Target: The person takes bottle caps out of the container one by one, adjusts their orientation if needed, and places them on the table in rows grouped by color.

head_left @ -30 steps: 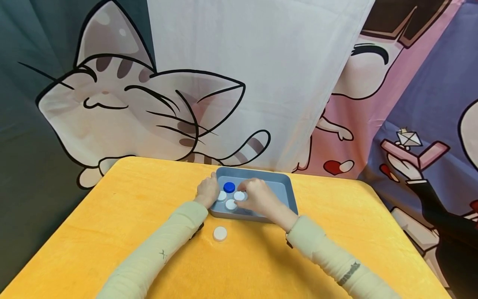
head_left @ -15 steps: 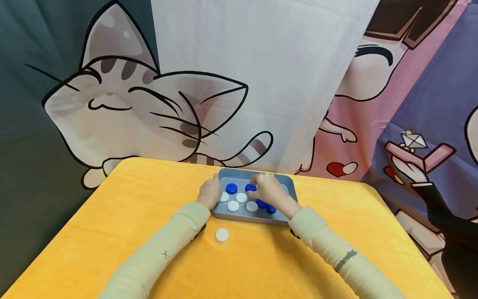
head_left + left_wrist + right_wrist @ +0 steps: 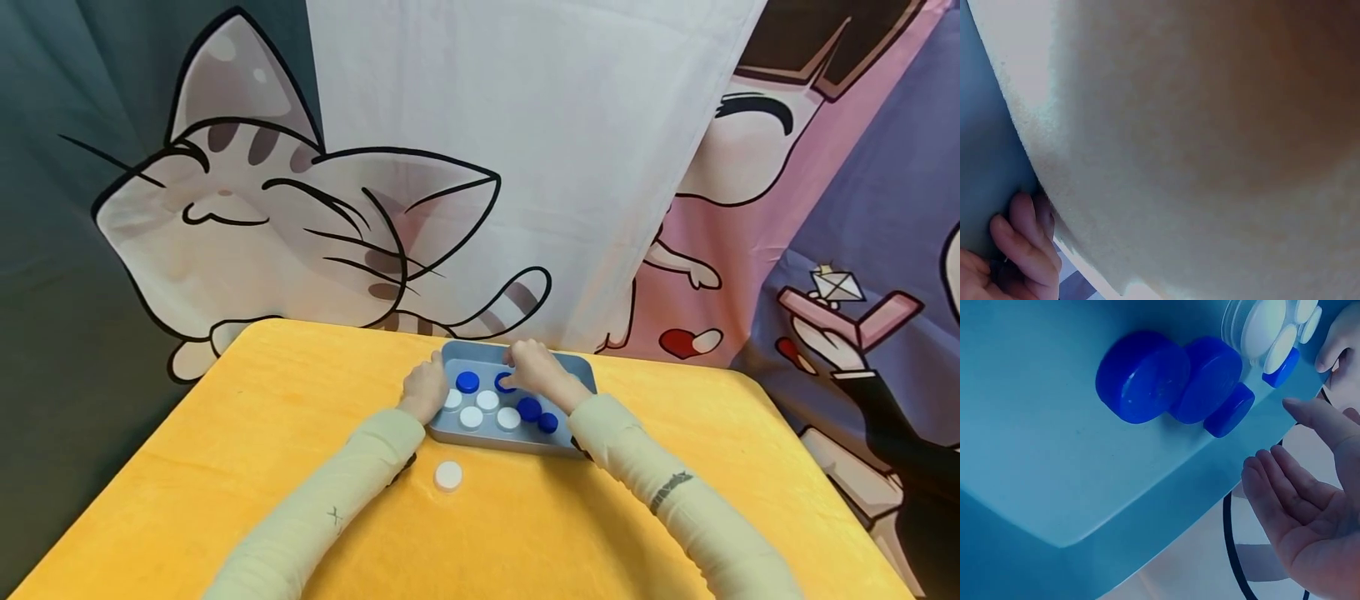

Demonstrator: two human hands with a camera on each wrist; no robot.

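Note:
A grey-blue tray (image 3: 517, 445) lies near the table's back edge, holding several round blue and white caps. My left hand (image 3: 424, 390) grips its left wall, fingers (image 3: 1029, 247) over the rim. Above the back part of the tray is my right hand (image 3: 537, 367), close to a blue cap (image 3: 503, 382) that it partly hides. In the right wrist view, the right thumb and fingers stand apart with nothing between them. Another blue cap (image 3: 467, 382) lies back left. White caps (image 3: 487, 401) sit in front of it, and two blue caps (image 3: 529, 409) lie to the right.
One white cap (image 3: 448, 476) lies on the yellow tablecloth (image 3: 337, 367) in front of the tray. Behind the table hangs a curtain (image 3: 525, 150) with cartoon figures.
My right hand has moved from the white caps to the back blue cap, uncovering blue caps at right, and its fingers have lifted slightly. My left hand stays on the tray's wall.

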